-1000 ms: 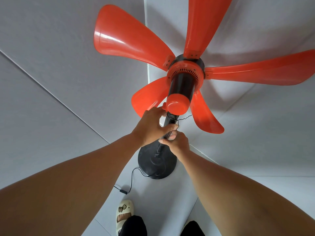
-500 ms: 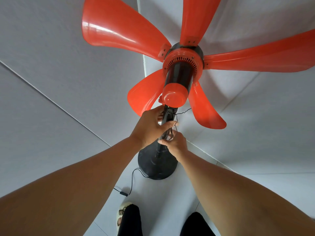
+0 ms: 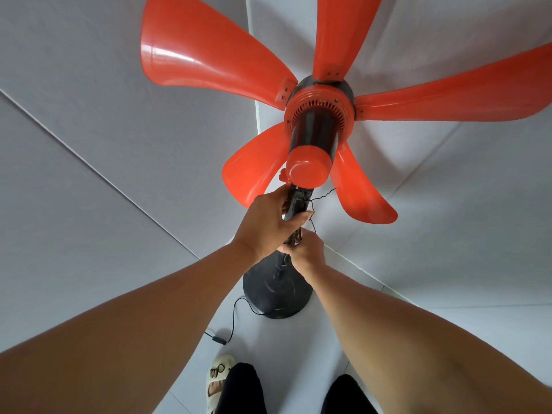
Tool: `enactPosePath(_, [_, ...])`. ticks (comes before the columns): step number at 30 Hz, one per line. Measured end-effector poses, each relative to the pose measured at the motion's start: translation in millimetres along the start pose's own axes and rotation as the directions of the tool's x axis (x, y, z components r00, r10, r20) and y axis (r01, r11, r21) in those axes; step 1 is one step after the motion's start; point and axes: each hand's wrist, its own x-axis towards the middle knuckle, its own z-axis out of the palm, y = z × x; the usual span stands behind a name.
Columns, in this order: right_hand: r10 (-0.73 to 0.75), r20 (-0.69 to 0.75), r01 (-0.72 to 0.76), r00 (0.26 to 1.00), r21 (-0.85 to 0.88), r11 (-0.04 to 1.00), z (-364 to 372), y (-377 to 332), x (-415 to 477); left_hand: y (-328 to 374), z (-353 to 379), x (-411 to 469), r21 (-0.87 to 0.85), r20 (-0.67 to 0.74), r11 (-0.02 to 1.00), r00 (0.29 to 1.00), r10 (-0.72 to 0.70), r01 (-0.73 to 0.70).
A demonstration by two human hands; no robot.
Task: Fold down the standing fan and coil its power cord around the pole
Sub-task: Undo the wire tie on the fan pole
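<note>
From the head view we look down on one red fan (image 3: pixel 317 135) that stands upright on the floor (image 3: pixel 155 144), right in front of our arms. Its motor is just above both hands, and its round black base (image 3: pixel 277 298) is below them. We count five red blades, one black pole (image 3: pixel 296 204), one base and one thin black power cord (image 3: pixel 233 316). The cord runs loose from the base across the floor to a small black box (image 3: pixel 219 341) near our foot in a light sandal (image 3: pixel 217 380). A thin bit of cord also sticks out by the pole, beside our hands. Our left hand (image 3: pixel 268 222) is wrapped around the pole just under the motor and grips it tight. Our right hand (image 3: pixel 307 249) sits just below and touches the left one. Its fingers are curled in at the pole, but we cannot tell if they pinch the pole or the thin cord there.
</note>
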Motion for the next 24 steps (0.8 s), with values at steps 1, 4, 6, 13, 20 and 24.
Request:
enactPosePath(1, [-0.005,0.0,0.005,1.0,-0.007,1.0,-1,-1,-1,1,0,0,-0.004,-0.007,1.0,1.0,0.0,0.0])
enactPosePath(4, [-0.008,0.006,0.008,1.0,-0.019,1.0,-5,-4,-5,10,-5,-3,-0.014,-0.017,1.0,1.0,0.008,-0.008])
enactPosePath(6, [-0.006,0.016,0.006,1.0,-0.024,1.0,-9,-9,-11,17,-10,-5,-0.019,-0.01,1.0,1.0,0.01,-0.01])
enactPosePath(13, [0.002,0.04,-0.001,0.999,-0.009,1.0,-42,-43,-42,61,-38,-11,-0.03,0.014,0.999,1.0,0.024,-0.024])
enactPosePath(20, [-0.006,0.049,0.007,0.999,-0.013,1.0,-91,-94,-76,128,-78,-13,-0.036,0.001,0.998,0.999,0.047,-0.047])
enactPosePath(24, [-0.031,0.06,0.032,0.998,-0.032,0.999,-116,-116,-98,164,-98,-18,-0.029,-0.003,0.998,0.999,0.051,-0.051])
